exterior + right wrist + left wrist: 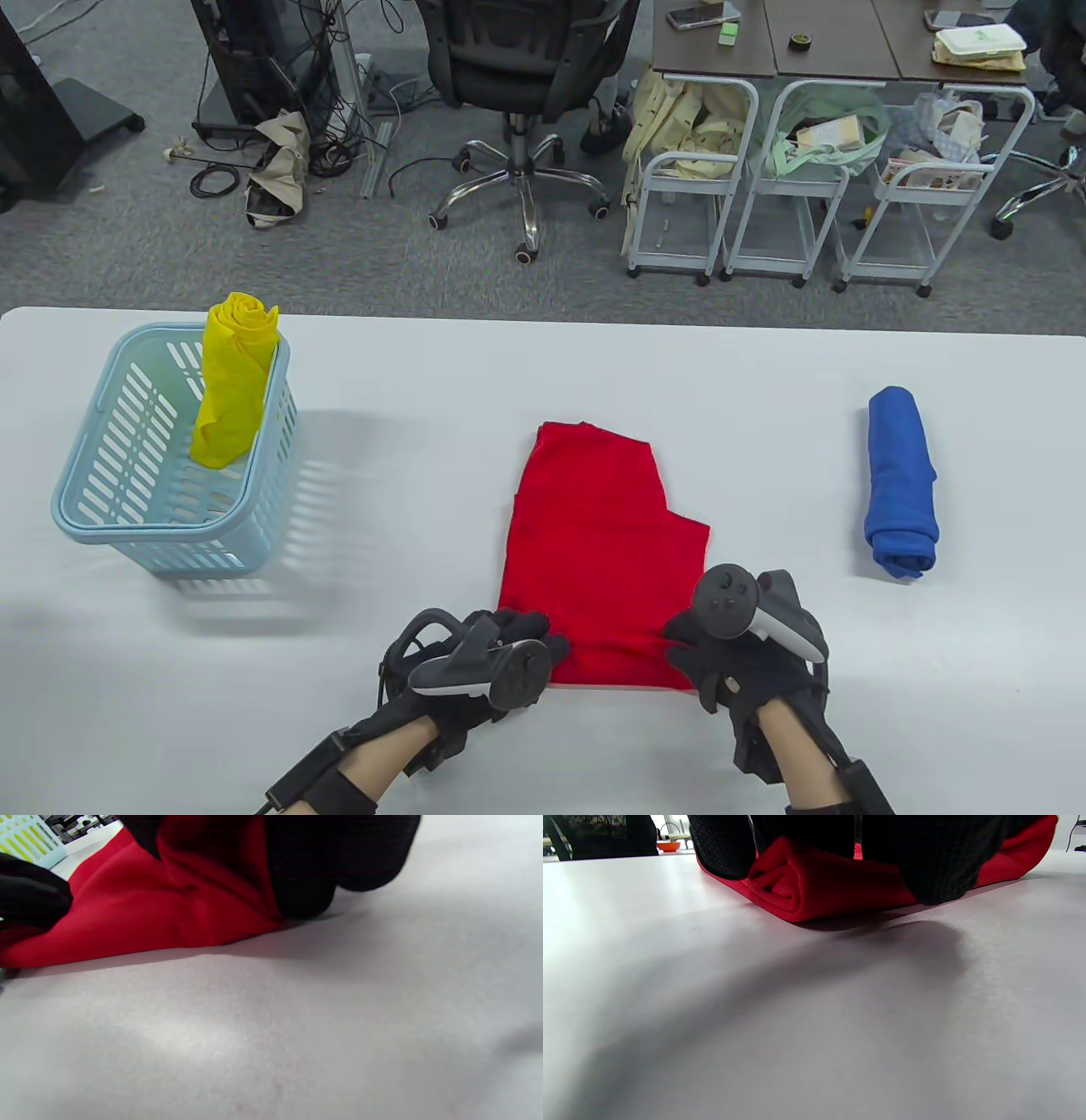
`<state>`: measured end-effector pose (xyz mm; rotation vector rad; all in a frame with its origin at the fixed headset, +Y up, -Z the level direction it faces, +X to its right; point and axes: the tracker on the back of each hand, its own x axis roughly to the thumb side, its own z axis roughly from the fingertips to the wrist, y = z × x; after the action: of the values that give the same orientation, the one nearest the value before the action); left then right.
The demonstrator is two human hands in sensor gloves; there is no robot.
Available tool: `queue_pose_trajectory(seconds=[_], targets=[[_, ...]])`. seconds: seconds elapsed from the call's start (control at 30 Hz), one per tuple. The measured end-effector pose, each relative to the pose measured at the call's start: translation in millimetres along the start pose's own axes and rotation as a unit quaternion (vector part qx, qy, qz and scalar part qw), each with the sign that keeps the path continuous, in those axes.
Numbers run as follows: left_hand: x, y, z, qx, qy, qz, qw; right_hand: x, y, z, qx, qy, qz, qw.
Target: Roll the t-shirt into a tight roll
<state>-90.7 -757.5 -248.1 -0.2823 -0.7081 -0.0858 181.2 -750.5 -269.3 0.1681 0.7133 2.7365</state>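
A folded red t-shirt (598, 526) lies flat in the middle of the white table (543, 365), long side running away from me. Its near hem is turned over into a small roll (814, 891). My left hand (526, 637) grips the near left corner, fingers curled over the rolled edge (925, 861). My right hand (691, 649) grips the near right corner, fingers curled round the red cloth (191, 912). In the right wrist view my left hand's glove (29, 895) shows at the left edge.
A light blue basket (161, 518) stands at the left with a yellow rolled shirt (231, 382) upright inside. A blue rolled shirt (901, 480) lies at the right. Beyond the table's far edge are an office chair (517, 93) and carts.
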Motion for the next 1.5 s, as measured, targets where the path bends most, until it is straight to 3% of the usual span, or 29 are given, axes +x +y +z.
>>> queue_pose_trajectory(seconds=[0.1,0.17,0.27,0.3,0.37,0.43,0.5,0.6,0.9,1.03,1.13,1.27,1.33,1.5], targets=[[-2.5,-3.3,-1.1,-0.003,-0.001,0.053,0.999,1.6,-8.8,10.8,-0.072,0.074,0.086,0.991],[-4.0,-1.6,-2.0,0.0,-0.003,0.038,0.999,6.3,-16.5,21.4,-0.116,0.081,0.133,0.981],[-4.5,-1.8,-4.0,-0.002,-0.002,0.044,0.999,16.6,-15.3,26.9,-0.067,-0.082,0.036,0.994],[-4.5,-1.8,-4.9,-0.002,-0.002,0.042,0.999,20.2,-11.8,26.7,-0.053,-0.108,0.021,0.993],[-4.1,-1.3,-6.7,-0.003,-0.002,0.039,0.999,29.4,0.1,23.1,-0.028,-0.11,0.072,0.991],[-1.8,-1.0,-7.8,-0.006,-0.001,0.028,1.0,34.8,16.8,14.6,0.02,-0.079,0.189,0.979],[-0.6,-0.5,-7.9,-0.004,-0.001,0.001,1.0,37.3,21.0,11.1,0.017,-0.077,0.21,0.975],[0.8,-0.5,-7.3,0.004,0.001,-0.05,0.999,29.6,18.0,5.0,0.019,-0.08,0.173,0.981],[0.6,3.5,-8.7,0.03,0.012,-0.056,0.998,20.3,12.5,0.9,-0.027,-0.069,0.132,0.989],[-11.5,6.0,-6.8,0.044,0.023,-0.005,0.999,15.4,8.2,0.1,-0.021,-0.07,0.104,0.992],[-28.7,8.4,-4.7,0.035,0.026,0.101,0.994,14.4,2.5,3.0,-0.019,-0.079,0.08,0.994],[-52.0,7.6,0.8,0.004,0.03,0.267,0.963,7.2,-0.3,7.0,0.001,-0.087,0.014,0.996],[-55.6,5.6,0.2,0.008,0.047,0.248,0.968,5.8,1.5,4.8,0.002,-0.079,0.016,0.997],[-50.2,5.0,-2.5,0.043,0.104,0.103,0.988,4.6,3.0,-1.4,-0.021,0.003,0.028,0.999]])
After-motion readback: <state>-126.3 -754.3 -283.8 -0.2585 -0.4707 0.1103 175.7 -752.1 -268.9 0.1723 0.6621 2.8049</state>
